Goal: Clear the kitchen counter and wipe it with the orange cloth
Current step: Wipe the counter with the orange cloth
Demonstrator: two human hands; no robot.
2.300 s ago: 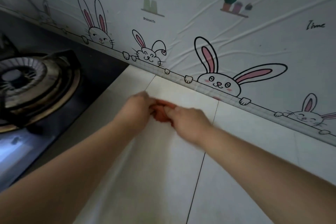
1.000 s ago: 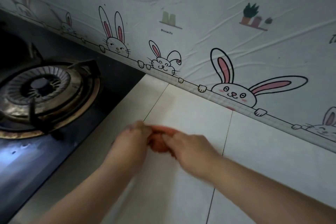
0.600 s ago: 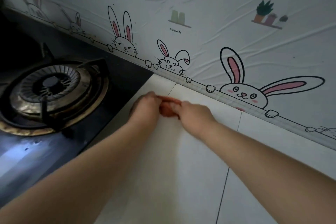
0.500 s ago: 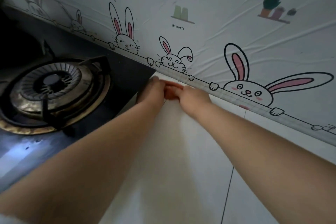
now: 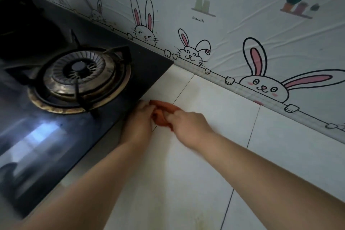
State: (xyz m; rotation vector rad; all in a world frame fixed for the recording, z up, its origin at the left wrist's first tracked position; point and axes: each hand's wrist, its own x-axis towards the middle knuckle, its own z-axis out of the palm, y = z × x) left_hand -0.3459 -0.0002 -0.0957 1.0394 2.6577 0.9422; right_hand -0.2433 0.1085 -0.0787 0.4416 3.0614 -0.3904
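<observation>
The stove [image 5: 78,87] blocks the left; bare counter [image 5: 280,155] lies open rightward.

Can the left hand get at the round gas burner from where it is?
Probably yes. The left hand, gripping the orange cloth with the right hand, sits at the black glass hob's edge; nothing stands between it and the round gas burner.

Glossy black glass on the hob [image 5: 130,73], and it throws back a bright window glare. The burner [image 5: 78,78] sits in dull, tarnished metal, its ring brownish and stained, under matt black pan supports. The desk [image 5: 214,117] is pale tile, smooth with a soft sheen, split by thin dark grout lines. The wall film [image 5: 242,5] looks like thin plastic, wrinkled and faintly shiny. The cloth [image 5: 160,117] is soft orange fabric, matt.
</observation>
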